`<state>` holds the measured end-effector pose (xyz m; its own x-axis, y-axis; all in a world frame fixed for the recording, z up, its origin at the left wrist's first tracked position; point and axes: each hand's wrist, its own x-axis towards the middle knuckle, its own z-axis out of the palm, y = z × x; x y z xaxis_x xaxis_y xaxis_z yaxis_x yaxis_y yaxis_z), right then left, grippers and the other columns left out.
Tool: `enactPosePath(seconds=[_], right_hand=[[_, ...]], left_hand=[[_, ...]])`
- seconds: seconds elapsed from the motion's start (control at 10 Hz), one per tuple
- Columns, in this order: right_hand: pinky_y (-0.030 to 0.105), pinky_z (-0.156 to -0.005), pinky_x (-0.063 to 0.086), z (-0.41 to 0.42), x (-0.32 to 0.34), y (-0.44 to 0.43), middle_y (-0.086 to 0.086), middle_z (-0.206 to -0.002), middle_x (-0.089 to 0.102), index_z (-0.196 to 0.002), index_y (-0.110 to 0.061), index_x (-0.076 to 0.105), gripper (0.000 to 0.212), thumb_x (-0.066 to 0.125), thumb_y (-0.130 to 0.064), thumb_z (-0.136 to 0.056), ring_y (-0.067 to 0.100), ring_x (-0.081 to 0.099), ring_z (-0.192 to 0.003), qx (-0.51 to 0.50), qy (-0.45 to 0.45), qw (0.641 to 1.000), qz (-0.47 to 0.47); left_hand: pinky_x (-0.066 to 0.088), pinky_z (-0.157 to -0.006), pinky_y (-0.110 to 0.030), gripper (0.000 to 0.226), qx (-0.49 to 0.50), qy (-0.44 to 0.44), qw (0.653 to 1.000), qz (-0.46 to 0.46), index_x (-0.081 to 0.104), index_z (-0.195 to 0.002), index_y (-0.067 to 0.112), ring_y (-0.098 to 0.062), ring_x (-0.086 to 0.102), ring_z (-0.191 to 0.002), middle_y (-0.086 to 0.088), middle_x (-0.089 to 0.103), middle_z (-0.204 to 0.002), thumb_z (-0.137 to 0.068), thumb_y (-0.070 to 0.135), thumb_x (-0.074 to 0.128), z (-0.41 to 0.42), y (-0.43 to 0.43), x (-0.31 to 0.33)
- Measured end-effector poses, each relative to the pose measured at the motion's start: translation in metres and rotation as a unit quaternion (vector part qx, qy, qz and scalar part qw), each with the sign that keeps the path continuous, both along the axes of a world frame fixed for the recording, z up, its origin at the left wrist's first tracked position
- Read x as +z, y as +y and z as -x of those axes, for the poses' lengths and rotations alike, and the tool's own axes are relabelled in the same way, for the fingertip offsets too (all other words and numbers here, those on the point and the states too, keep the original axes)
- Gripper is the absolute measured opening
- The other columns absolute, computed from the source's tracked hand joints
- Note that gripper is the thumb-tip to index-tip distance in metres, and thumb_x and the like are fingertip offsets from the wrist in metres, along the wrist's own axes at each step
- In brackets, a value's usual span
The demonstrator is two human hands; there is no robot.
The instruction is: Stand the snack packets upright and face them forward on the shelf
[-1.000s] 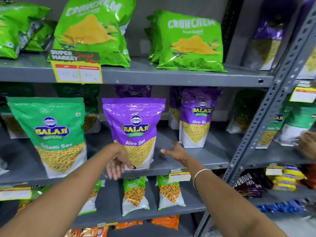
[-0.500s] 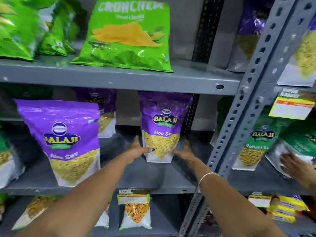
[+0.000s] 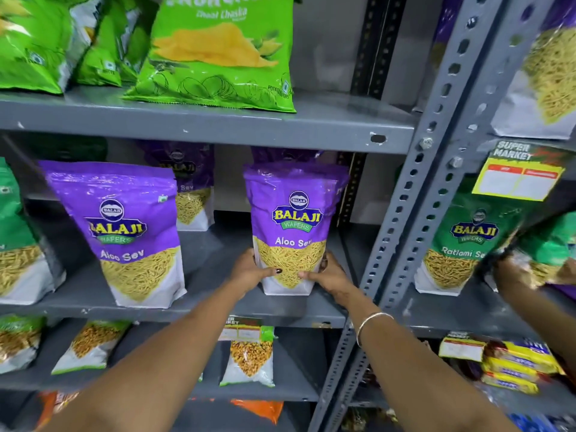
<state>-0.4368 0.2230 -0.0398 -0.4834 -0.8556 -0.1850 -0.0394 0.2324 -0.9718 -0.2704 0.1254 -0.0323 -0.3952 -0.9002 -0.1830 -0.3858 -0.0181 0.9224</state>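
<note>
Both hands clasp the lower part of a glossy purple stand-up pouch of Aloo Sev (image 3: 290, 226), which stands upright with its printed front facing outward on the grey metal middle shelf (image 3: 199, 310), near the shelf's right end beside the perforated grey steel upright (image 3: 414, 194). The left hand (image 3: 249, 272) grips the pouch's left lower edge, thumb across the front (its nail is painted dark), and the right hand (image 3: 327, 275) grips the right lower edge, thumb likewise on the front; a thin silver bangle (image 3: 369, 325) circles that wrist. To the left on the same shelf stands a second, larger-looking purple Aloo Sev pouch (image 3: 121, 232), front out and leaning slightly. Above, a bright green crisp packet (image 3: 218, 54) rests on the upper shelf. In the neighbouring bay, another person's hand (image 3: 514, 272) touches a green pouch (image 3: 554, 251).
</note>
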Motion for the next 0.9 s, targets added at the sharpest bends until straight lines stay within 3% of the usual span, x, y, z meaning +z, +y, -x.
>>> enactPosePath(seconds=[0.3,0.5,0.7,0.8,0.9], right_hand=[[0.035,-0.097,0.046,-0.025,0.009,0.04,0.016,-0.128,0.057,-0.118,-0.004,0.043,0.063,0.079,-0.003,-0.066,0.023,0.055,-0.113,-0.013,0.038,0.999,-0.017],[0.035,-0.099,0.047,-0.028,0.011,0.044,0.017,-0.13,0.056,-0.123,0.001,0.042,0.067,0.079,-0.004,-0.067,0.027,0.055,-0.118,-0.014,0.044,0.999,-0.021],[0.035,-0.099,0.046,-0.026,0.01,0.045,0.017,-0.131,0.056,-0.125,0.002,0.042,0.068,0.079,-0.006,-0.068,0.03,0.053,-0.122,-0.006,0.041,0.998,-0.044],[0.039,-0.104,0.044,-0.032,0.018,0.047,0.016,-0.134,0.052,-0.129,0.0,0.037,0.079,0.081,-0.016,-0.066,0.03,0.048,-0.127,0.0,0.08,0.995,-0.054],[0.043,-0.113,0.032,-0.044,0.037,0.052,0.016,-0.145,0.036,-0.141,-0.004,0.023,0.095,0.077,-0.034,-0.068,0.031,0.032,-0.137,-0.098,0.254,0.962,-0.005]], left_hand=[[0.049,-0.097,-0.047,0.042,-0.012,-0.028,0.999,0.013,0.052,-0.098,0.01,-0.032,0.062,-0.11,-0.019,0.065,-0.119,-0.066,0.008,0.079,-0.022,0.038,0.01],[0.048,-0.094,-0.037,0.054,-0.016,-0.041,0.999,0.013,0.053,-0.115,0.0,-0.031,0.06,-0.112,-0.017,0.064,-0.121,-0.069,0.01,0.077,-0.024,0.045,0.016],[0.047,-0.099,-0.042,0.057,-0.028,-0.04,0.999,0.004,0.05,-0.119,0.001,-0.031,0.058,-0.116,-0.017,0.061,-0.126,-0.07,0.012,0.077,-0.023,0.041,0.013],[0.046,-0.101,-0.043,0.063,-0.042,-0.039,0.998,0.01,0.046,-0.122,0.001,-0.031,0.055,-0.119,-0.016,0.057,-0.13,-0.069,0.016,0.078,-0.025,0.044,0.016],[0.04,-0.106,-0.044,0.082,0.014,-0.088,0.985,0.147,0.037,-0.135,0.004,-0.032,0.044,-0.129,-0.015,0.043,-0.141,-0.069,0.034,0.075,-0.033,0.05,0.022]])
